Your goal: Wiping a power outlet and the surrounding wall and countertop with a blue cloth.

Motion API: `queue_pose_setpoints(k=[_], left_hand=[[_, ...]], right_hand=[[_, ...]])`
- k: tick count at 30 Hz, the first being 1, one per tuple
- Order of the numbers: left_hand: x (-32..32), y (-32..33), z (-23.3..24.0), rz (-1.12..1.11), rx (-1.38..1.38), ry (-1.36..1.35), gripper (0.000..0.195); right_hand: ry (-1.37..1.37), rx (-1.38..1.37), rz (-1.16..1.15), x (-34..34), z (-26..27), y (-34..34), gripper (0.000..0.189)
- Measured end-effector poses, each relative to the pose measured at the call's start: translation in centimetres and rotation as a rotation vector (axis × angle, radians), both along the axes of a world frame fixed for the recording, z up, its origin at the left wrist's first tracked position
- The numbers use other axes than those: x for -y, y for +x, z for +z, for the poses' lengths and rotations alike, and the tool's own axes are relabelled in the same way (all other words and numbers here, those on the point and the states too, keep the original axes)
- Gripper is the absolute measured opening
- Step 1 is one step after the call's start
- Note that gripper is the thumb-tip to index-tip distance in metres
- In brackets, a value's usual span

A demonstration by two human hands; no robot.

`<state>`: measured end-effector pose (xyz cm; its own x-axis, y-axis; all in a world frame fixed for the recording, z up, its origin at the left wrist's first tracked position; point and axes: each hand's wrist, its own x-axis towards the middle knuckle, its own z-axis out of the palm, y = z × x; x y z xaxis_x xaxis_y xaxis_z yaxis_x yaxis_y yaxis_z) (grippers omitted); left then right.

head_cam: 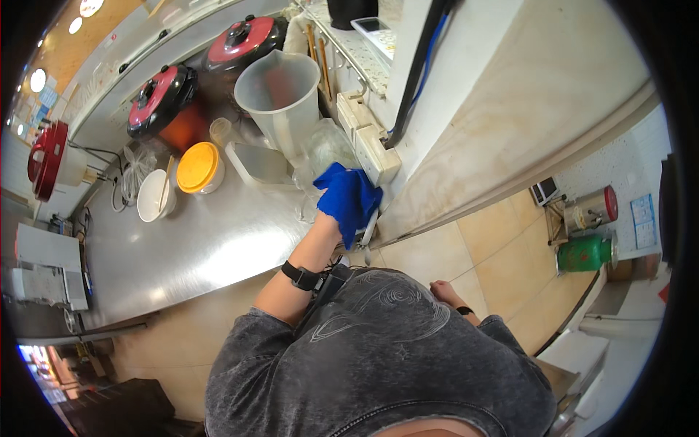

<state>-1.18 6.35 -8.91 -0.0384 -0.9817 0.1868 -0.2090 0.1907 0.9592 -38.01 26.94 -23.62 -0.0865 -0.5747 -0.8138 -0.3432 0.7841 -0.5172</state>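
Observation:
My left hand (326, 212) is mostly covered by a blue cloth (349, 199), which it grips at the right end of a stainless steel counter (218, 246). Right by the cloth are a clear plastic bag (327, 145) and a white socket box (377, 155) on the wall. Behind them stands a large translucent measuring jug (278, 109), beside a rectangular plastic container (259, 164). My right hand (446, 294) hangs low beside my body over the floor, apart from any object. Its fingers look curled, but my shirt partly hides it.
Two red-lidded cookers (164, 104) stand along the counter's back. Nearer are a yellow-lidded tub (199, 166) and a white bowl (155, 196) with a stick in it. A wall edge (437, 185) rises close on the right. Beyond it are a green container (584, 254) and a steel urn (590, 210).

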Motion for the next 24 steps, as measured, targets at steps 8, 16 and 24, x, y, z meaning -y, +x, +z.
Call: queue_pose_setpoints(k=[8,16,24], left_hand=[[0.2,0.9,13.3,0.218,0.272,-0.409,0.036],[0.1,0.2,16.9,0.134,0.810,-0.297,0.058],[-1.0,-0.6,19.0,0.002,1.070,-0.319,0.058]], right_hand=[[0.019,0.085,-0.137,-0.3,-2.0,-1.0,0.024],[0.037,0.154,-0.180,-1.8,-4.7,-2.8,0.026],[0.069,0.045,-0.078,-1.9,-3.3,-1.8,0.024]])
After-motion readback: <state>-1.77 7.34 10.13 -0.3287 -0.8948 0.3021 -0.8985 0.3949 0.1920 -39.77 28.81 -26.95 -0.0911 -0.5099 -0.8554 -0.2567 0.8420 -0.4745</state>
